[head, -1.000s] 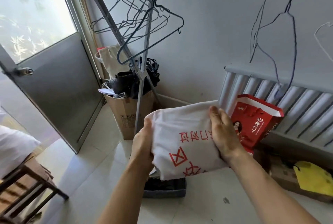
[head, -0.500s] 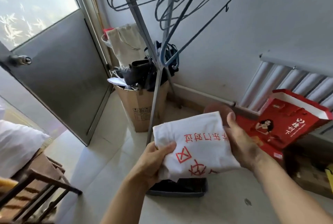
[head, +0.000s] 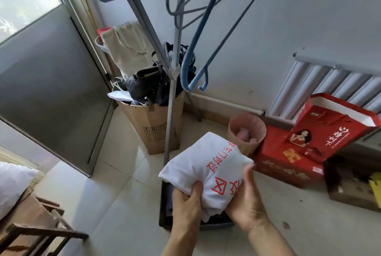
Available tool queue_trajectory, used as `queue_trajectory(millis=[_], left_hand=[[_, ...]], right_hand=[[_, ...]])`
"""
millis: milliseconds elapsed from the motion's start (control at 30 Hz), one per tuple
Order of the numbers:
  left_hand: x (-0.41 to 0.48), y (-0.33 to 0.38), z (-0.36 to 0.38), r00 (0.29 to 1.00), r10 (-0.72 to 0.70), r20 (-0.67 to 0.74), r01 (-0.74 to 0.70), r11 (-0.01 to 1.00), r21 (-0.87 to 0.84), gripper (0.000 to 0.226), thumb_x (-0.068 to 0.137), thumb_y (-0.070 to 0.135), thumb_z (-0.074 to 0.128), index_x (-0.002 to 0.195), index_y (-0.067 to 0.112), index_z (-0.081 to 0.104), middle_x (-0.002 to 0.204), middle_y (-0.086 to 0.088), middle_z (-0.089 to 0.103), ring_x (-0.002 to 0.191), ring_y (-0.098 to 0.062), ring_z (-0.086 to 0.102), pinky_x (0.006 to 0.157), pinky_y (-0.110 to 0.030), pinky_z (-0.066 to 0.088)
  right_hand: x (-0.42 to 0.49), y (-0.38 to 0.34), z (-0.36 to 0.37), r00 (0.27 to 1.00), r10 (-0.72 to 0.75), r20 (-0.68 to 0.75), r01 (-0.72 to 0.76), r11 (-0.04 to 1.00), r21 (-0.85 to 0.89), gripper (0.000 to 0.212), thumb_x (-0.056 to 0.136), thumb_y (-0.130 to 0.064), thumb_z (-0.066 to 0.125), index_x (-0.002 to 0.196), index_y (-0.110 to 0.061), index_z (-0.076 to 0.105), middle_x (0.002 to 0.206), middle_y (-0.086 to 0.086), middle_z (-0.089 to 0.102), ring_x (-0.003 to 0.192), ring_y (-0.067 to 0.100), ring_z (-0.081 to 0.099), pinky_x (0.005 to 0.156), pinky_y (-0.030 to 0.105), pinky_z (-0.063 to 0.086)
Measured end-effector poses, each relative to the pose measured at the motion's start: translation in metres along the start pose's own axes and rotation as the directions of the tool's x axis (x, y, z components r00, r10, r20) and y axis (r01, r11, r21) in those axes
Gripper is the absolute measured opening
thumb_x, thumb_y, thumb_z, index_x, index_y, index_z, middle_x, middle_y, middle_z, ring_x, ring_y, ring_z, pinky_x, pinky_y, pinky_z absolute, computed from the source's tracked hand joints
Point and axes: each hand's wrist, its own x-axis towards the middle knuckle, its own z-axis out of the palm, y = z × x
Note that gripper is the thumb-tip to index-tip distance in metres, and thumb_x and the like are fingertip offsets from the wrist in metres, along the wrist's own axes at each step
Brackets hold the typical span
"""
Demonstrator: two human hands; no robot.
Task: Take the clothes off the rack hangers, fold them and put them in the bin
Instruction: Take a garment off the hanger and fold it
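Observation:
A folded white shirt with red printed characters is held in both hands just above a dark bin on the floor. My left hand grips its near lower edge. On the right side, my right hand holds the shirt with the thumb up along the cloth. Most of the bin is hidden under the shirt and hands; dark cloth shows inside it. Bare wire hangers and a blue plastic hanger hang from the rack's grey poles above.
A tall cardboard box stuffed with bags stands behind the rack pole. A round pink basket, red gift boxes and bag and a radiator line the right wall. A grey door is on the left, a wooden stool at lower left.
The view has tilted down and the hands have lowered the folded shirt toward the dark bin. My left hand shifted its grip to the shirt's lower edge.

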Motion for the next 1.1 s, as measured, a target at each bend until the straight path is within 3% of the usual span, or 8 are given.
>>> queue_trajectory(millis=[167, 267, 333, 400, 533, 667, 767, 1100], left_hand=[[0.002, -0.019, 0.013, 0.985, -0.102, 0.14, 0.117, 0.988, -0.101, 0.099, 0.057, 0.053, 0.086, 0.133, -0.002, 0.051, 0.118, -0.02, 0.068, 0.111, -0.038, 0.065, 0.098, -0.057, 0.049], [0.024, -0.038, 0.002, 0.968, -0.239, 0.073, 0.25, 0.933, -0.259, 0.081, 0.091, 0.064, 0.045, 0.145, 0.004, 0.043, 0.154, -0.025, 0.032, 0.138, -0.048, 0.032, 0.116, -0.06, 0.02], [0.032, -0.066, -0.002, 0.969, -0.076, 0.234, 0.18, 0.869, -0.461, 0.097, 0.087, 0.08, 0.007, 0.155, 0.011, 0.017, 0.162, -0.013, 0.004, 0.149, -0.036, 0.002, 0.119, -0.052, -0.012], [0.043, -0.103, -0.013, 0.902, 0.008, 0.431, 0.206, 0.87, -0.448, 0.108, 0.08, 0.087, 0.006, 0.154, 0.008, 0.02, 0.159, -0.017, 0.024, 0.149, -0.028, 0.018, 0.121, -0.04, 0.005], [0.069, -0.122, 0.016, 0.762, -0.371, 0.531, 0.553, 0.799, -0.236, 0.071, 0.091, 0.053, 0.051, 0.126, -0.008, 0.059, 0.118, -0.023, 0.068, 0.108, -0.028, 0.068, 0.087, -0.033, 0.052], [0.095, -0.177, 0.01, 0.856, -0.438, 0.275, 0.414, 0.899, 0.144, 0.027, 0.086, 0.015, 0.068, 0.11, 0.001, 0.069, 0.097, -0.017, 0.075, 0.085, -0.026, 0.074, 0.067, -0.029, 0.058], [0.117, -0.219, 0.003, 0.915, -0.389, 0.103, 0.372, 0.916, 0.149, 0.016, 0.087, 0.0, 0.066, 0.103, 0.0, 0.07, 0.086, -0.014, 0.076, 0.069, -0.02, 0.073, 0.056, -0.026, 0.055], [0.204, -0.361, -0.051, 0.898, -0.371, -0.234, 0.421, 0.88, 0.221, 0.029, 0.093, 0.016, 0.064, 0.117, 0.002, 0.056, 0.095, -0.001, 0.065, 0.08, -0.011, 0.061, 0.062, -0.021, 0.046]], right_hand=[[0.016, -0.004, -0.029, 0.952, -0.083, -0.293, 0.006, 0.967, -0.254, 0.042, 0.073, -0.002, 0.074, 0.114, 0.004, 0.065, 0.099, 0.025, 0.072, 0.091, 0.039, 0.07, 0.077, 0.045, 0.059], [0.019, -0.011, -0.062, 0.968, -0.016, -0.25, -0.051, 0.964, -0.259, 0.045, 0.067, -0.003, 0.075, 0.111, 0.004, 0.067, 0.099, 0.025, 0.072, 0.093, 0.041, 0.069, 0.083, 0.047, 0.057], [0.022, -0.013, -0.086, 0.982, 0.077, -0.174, -0.123, 0.955, -0.269, 0.054, 0.06, -0.002, 0.078, 0.112, 0.005, 0.067, 0.103, 0.028, 0.071, 0.098, 0.044, 0.067, 0.09, 0.052, 0.054], [0.027, -0.011, -0.11, 0.981, 0.159, -0.108, -0.183, 0.942, -0.282, 0.058, 0.058, 0.001, 0.076, 0.115, 0.005, 0.066, 0.108, 0.029, 0.069, 0.1, 0.046, 0.066, 0.092, 0.053, 0.053], [0.055, 0.007, -0.164, 0.955, 0.264, -0.136, -0.297, 0.871, -0.391, 0.072, 0.049, -0.003, 0.078, 0.119, -0.001, 0.064, 0.108, 0.027, 0.07, 0.101, 0.045, 0.067, 0.096, 0.056, 0.05], [0.09, 0.041, -0.208, 0.948, 0.265, -0.176, -0.317, 0.841, -0.439, 0.072, 0.05, -0.002, 0.073, 0.121, -0.011, 0.061, 0.106, 0.022, 0.072, 0.101, 0.042, 0.068, 0.095, 0.054, 0.051], [0.117, 0.068, -0.233, 0.955, 0.209, -0.208, -0.288, 0.819, -0.497, 0.054, 0.061, 0.004, 0.076, 0.111, -0.011, 0.064, 0.098, 0.019, 0.074, 0.091, 0.038, 0.071, 0.081, 0.042, 0.058], [0.218, 0.185, -0.295, 0.938, 0.102, -0.332, -0.316, 0.646, -0.695, 0.009, 0.095, -0.01, 0.058, 0.1, -0.014, 0.064, 0.088, 0.005, 0.074, 0.072, 0.013, 0.069, 0.056, 0.017, 0.049]])
